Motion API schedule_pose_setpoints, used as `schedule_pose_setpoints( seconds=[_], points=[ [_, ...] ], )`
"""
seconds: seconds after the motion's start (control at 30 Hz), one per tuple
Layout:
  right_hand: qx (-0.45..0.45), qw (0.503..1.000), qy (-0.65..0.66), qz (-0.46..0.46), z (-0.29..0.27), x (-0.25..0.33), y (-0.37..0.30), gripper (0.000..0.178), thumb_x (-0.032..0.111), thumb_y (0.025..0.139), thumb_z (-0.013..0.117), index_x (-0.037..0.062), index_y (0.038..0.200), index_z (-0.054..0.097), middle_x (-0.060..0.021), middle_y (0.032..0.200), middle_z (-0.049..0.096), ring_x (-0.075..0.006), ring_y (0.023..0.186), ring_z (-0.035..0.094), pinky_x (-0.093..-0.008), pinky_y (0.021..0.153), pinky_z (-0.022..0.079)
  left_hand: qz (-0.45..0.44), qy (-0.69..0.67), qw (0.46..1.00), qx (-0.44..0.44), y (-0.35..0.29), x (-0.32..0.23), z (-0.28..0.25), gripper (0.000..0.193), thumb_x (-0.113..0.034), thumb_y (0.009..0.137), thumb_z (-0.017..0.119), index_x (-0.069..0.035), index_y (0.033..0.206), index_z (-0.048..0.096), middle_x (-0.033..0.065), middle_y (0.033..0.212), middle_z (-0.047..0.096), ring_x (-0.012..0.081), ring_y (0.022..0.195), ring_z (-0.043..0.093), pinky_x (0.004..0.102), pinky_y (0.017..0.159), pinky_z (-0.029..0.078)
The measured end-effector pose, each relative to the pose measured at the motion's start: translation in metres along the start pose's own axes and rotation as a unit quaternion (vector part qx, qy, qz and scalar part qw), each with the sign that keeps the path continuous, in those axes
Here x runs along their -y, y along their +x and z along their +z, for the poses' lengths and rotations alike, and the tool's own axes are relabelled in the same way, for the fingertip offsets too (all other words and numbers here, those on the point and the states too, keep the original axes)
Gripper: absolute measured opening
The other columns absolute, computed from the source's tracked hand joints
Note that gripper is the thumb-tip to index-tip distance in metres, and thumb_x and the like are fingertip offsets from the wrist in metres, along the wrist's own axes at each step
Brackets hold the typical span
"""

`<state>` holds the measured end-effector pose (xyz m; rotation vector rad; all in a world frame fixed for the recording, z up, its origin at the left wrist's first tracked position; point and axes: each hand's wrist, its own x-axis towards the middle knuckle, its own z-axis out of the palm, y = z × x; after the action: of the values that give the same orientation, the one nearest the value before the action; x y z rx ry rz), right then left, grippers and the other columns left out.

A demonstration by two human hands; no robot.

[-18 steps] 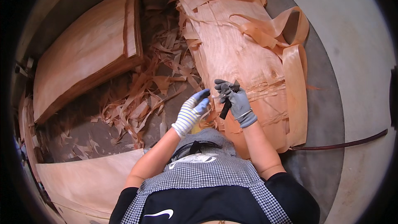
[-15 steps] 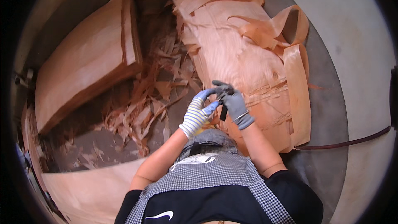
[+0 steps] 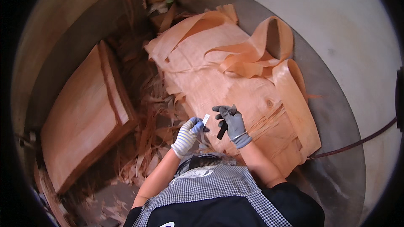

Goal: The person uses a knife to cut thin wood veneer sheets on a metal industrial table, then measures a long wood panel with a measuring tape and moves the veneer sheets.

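Observation:
My left hand [image 3: 191, 133], in a striped white glove with blue fingers, pinches a small flat white strip [image 3: 206, 120] that stands up from the fingertips. My right hand [image 3: 232, 124], in a grey glove, is closed around a slim black handle-like object [image 3: 222, 131]. One end of it sticks out below the palm; the rest is hidden by the fingers. A small gap lies between the two hands. Both are above the near left edge of a stack of pale orange wood veneer sheets [image 3: 202, 82], which has split, torn edges at its near right.
A second veneer stack [image 3: 84, 117] lies at the left. Torn veneer scraps [image 3: 147, 130] litter the floor between the stacks. Loose veneer strips curl up [image 3: 290, 38] on the right stack. A dark hose-like cord [image 3: 357, 143] runs off to the right.
My hands were together and have moved apart. The white strip now shows in my left hand, and the black object stays in my right. The view has shifted.

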<state>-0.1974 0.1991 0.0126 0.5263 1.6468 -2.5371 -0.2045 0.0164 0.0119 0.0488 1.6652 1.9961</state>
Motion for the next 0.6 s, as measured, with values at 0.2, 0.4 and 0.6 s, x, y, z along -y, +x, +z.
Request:
schedule_pose_setpoints(
  seconds=[0.2,0.4,0.6],
  points=[
    [0.151,0.984,0.092,-0.007,-0.03,0.011,-0.003,0.037,0.023,0.084,0.063,0.0017,0.114,0.056,-0.0086,0.117,0.054,-0.0053,0.073,0.053,-0.0188,0.062,0.045,-0.237,-0.202,0.929,0.198,0.064,-0.029,0.029,0.023,-0.02,0.084,0.063,-0.001,0.096,0.058,0.0045,0.074,0.056,0.0154,0.066,0.055,0.0339,0.075,0.051],
    [-0.05,0.967,0.23,-0.096,-0.057,0.006,-0.01,0.062,0.016,0.08,0.067,-0.0023,0.131,0.037,-0.0057,0.103,0.055,-0.0044,0.076,0.052,-0.0165,0.059,0.043,-0.351,-0.179,0.853,0.343,0.118,-0.029,0.059,0.035,-0.02,0.082,0.065,-0.001,0.111,0.057,0.0057,0.087,0.061,0.0152,0.075,0.058,0.0328,0.077,0.052],
    [-0.291,0.892,0.284,-0.196,-0.062,0.015,-0.031,0.013,0.008,0.086,0.057,0.0096,0.099,0.054,-0.016,0.107,0.06,-0.0222,0.087,0.063,-0.0246,0.05,0.051,-0.072,0.324,0.732,0.595,0.212,-0.008,0.062,0.038,-0.007,0.083,0.062,-0.004,0.121,0.054,0.0052,0.096,0.062,0.0113,0.084,0.057,0.0271,0.077,0.05]
  ],
)
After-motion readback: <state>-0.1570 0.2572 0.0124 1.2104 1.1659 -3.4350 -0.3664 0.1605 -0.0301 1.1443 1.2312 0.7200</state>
